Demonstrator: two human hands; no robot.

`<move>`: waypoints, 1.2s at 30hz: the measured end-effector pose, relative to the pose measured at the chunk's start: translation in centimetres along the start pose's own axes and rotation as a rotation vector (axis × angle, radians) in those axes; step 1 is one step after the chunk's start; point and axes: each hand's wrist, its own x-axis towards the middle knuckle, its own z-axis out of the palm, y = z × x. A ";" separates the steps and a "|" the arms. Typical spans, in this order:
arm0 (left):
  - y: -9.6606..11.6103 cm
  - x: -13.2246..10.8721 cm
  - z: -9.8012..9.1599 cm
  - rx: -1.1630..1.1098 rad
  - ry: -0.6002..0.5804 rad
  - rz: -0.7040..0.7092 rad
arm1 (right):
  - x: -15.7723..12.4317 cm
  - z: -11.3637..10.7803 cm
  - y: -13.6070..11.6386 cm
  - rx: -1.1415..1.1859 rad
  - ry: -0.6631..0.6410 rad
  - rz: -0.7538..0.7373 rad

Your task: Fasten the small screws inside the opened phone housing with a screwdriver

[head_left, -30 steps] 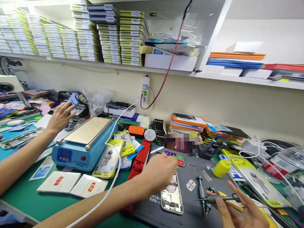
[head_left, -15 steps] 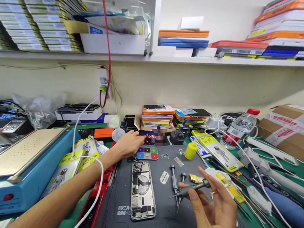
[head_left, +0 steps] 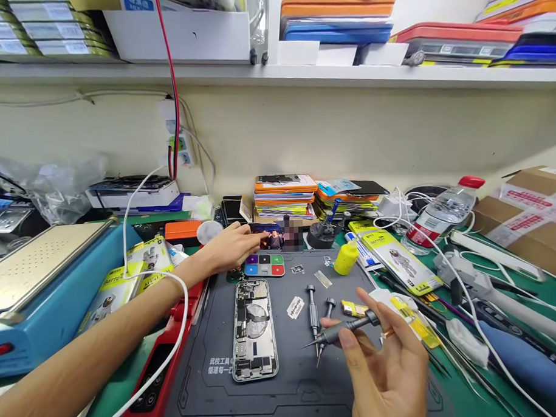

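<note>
Left hand (head_left: 233, 245) out at eleven o'clock from the opened phone (head_left: 254, 334), fingers loosely extended, perhaps touching the lit screen (head_left: 273, 238), hard to tell; the phone lies flat on the dark mat (head_left: 312, 390); and at three o'clock the right hand (head_left: 386, 363) pinches a grey screwdriver (head_left: 330, 335), tip toward nine.
</note>
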 end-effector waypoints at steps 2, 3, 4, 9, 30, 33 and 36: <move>0.0 0.2 0.1 0.003 -0.002 0.004 | 0.0 0.0 0.0 0.008 -0.007 -0.004; 0.0 0.3 0.1 0.005 -0.003 0.006 | -0.1 0.1 -0.1 0.014 -0.004 0.002; 0.0 0.3 0.2 0.007 -0.004 0.007 | -0.1 0.2 -0.3 0.017 0.002 0.013; -0.2 0.1 0.6 0.012 -0.006 -0.010 | -0.4 0.7 -1.2 0.023 0.017 0.045; 0.6 0.6 1.2 0.039 0.030 0.025 | 0.3 0.0 0.7 -0.038 -0.007 -0.035; 0.0 -0.1 1.1 0.040 0.032 -0.007 | 0.2 0.0 0.4 -0.040 -0.015 -0.024; -0.6 -1.0 0.7 0.034 0.030 -0.033 | 0.0 0.3 -0.4 -0.034 0.006 0.009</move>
